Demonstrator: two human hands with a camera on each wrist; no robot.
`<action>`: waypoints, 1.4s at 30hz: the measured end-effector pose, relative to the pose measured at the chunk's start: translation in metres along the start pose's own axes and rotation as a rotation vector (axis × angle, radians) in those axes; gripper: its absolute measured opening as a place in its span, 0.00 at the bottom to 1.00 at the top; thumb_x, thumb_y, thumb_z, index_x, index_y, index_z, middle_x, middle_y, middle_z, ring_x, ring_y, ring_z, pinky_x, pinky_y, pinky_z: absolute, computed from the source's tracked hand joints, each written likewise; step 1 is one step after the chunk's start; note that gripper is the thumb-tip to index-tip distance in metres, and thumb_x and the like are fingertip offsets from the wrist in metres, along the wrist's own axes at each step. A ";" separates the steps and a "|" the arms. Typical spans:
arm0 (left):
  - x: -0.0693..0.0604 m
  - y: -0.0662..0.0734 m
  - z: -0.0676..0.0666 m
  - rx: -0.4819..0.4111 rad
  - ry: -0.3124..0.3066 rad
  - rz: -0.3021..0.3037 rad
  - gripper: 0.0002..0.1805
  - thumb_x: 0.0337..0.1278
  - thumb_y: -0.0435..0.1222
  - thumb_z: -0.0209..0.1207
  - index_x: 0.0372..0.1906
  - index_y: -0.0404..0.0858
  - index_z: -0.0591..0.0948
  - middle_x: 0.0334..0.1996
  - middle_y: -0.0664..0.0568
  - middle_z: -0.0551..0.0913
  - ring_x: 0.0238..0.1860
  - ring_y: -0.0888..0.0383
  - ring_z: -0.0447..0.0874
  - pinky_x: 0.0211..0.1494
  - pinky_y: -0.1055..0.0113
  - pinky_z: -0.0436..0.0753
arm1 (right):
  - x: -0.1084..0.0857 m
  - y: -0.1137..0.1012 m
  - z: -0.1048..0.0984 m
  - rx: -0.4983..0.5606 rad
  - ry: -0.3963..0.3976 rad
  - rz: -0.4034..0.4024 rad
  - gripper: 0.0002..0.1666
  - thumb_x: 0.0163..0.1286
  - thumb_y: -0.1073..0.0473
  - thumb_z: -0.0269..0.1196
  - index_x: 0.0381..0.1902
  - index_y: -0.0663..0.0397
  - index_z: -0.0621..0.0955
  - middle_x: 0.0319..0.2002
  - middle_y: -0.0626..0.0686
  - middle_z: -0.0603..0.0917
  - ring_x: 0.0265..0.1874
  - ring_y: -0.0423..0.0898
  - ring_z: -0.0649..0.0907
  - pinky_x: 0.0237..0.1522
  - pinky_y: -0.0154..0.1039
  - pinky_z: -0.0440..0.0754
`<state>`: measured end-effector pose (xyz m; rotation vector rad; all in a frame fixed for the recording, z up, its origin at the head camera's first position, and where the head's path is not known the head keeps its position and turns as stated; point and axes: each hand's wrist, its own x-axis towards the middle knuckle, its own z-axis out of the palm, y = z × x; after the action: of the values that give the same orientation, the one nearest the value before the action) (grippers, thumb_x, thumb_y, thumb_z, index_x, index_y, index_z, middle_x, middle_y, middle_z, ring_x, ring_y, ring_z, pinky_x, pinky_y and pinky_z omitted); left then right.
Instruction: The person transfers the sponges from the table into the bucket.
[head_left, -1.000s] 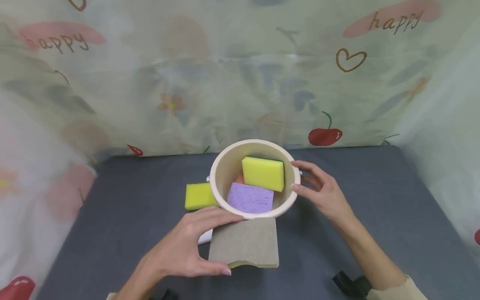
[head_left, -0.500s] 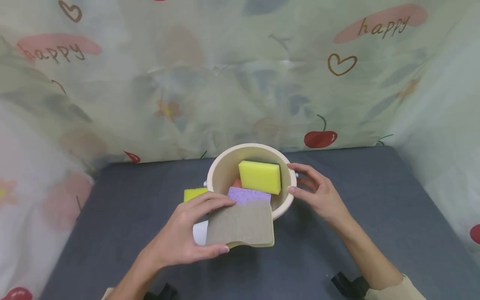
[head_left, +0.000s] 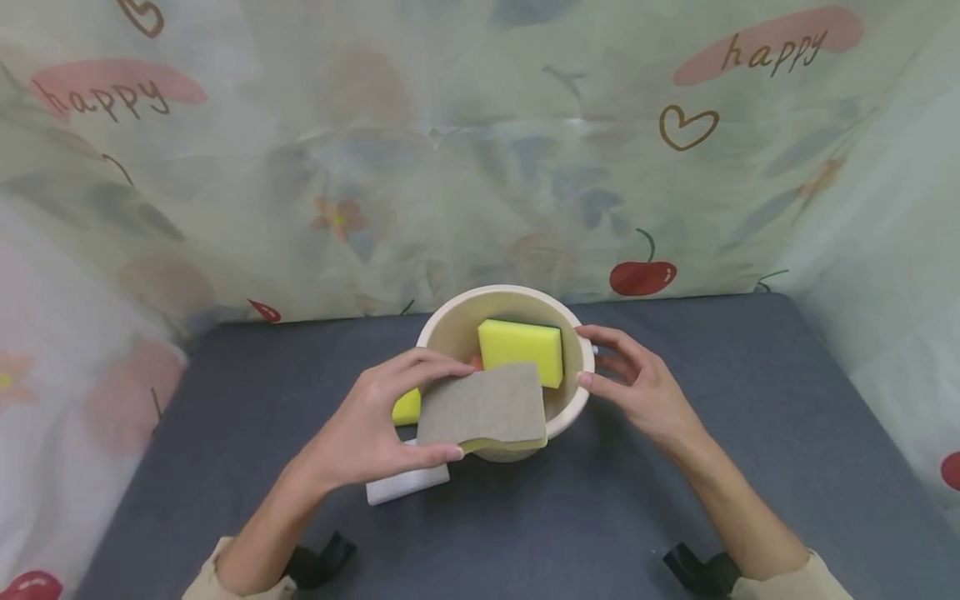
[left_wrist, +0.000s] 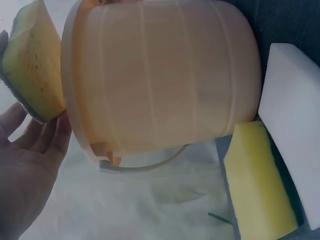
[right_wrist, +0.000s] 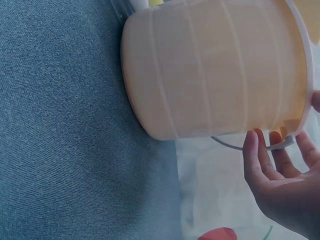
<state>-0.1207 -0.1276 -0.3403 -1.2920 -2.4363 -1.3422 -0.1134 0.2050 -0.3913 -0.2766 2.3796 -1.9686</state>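
Note:
My left hand (head_left: 367, 425) pinches a sponge (head_left: 483, 408) by its left end, thumb on the near edge and fingers on the far one. Its grey scouring face is up; a yellow underside shows in the left wrist view. The sponge is over the front rim of a cream bucket (head_left: 587, 398). At the bucket's right side, my right hand (head_left: 648, 396) holds the rim, with several fingers against the outer wall by the handle joint. Inside leans a yellow sponge (head_left: 521, 352), and a sliver of something reddish (head_left: 477, 363) shows beside it. The held sponge hides the purple sponge.
Left of the bucket, another yellow sponge (left_wrist: 255, 185) with a dark green side lies on the dark grey tabletop (head_left: 270, 400). A white block (head_left: 408, 485) lies nearer, partly under my left hand's line of sight. A printed curtain (head_left: 450, 167) hangs behind the table.
My left hand has carried the grey-faced sponge up and forward, from in front of the bucket to over its front rim, covering the purple sponge. My right hand stays at the rim.

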 end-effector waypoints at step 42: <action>0.044 -0.023 0.005 0.159 -0.077 -0.087 0.31 0.43 0.47 0.73 0.59 0.50 0.82 0.54 0.61 0.75 0.53 0.62 0.75 0.48 0.63 0.79 | 0.002 -0.003 -0.002 -0.063 -0.016 0.032 0.33 0.67 0.59 0.69 0.68 0.48 0.72 0.66 0.50 0.71 0.56 0.50 0.79 0.49 0.34 0.81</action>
<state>-0.1634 -0.1022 -0.3404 -1.2348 -2.6174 -1.1094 -0.1154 0.2065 -0.3879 -0.2539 2.4241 -1.8729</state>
